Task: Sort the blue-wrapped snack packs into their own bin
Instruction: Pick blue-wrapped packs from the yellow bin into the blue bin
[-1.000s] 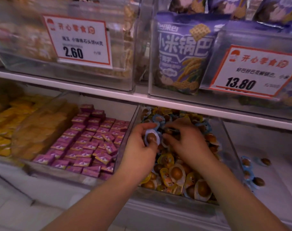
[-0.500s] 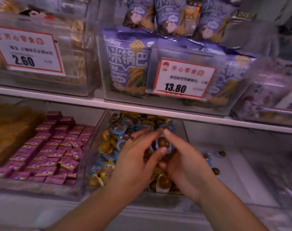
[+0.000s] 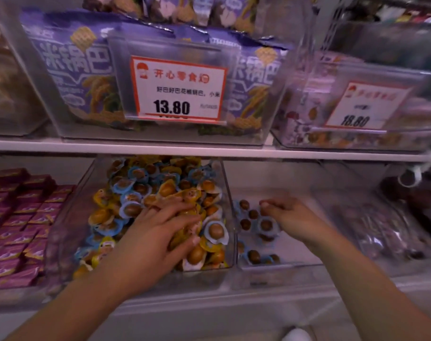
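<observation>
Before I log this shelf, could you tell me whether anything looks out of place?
Yes: blue-wrapped packs still lie mixed among yellow-wrapped packs in the middle bin; only a few sit in the right bin.

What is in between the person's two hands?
In the head view, the clear plastic bin walls stand between the left hand and right hand, plus a blue-wrapped brown snack pack by the wall.
</observation>
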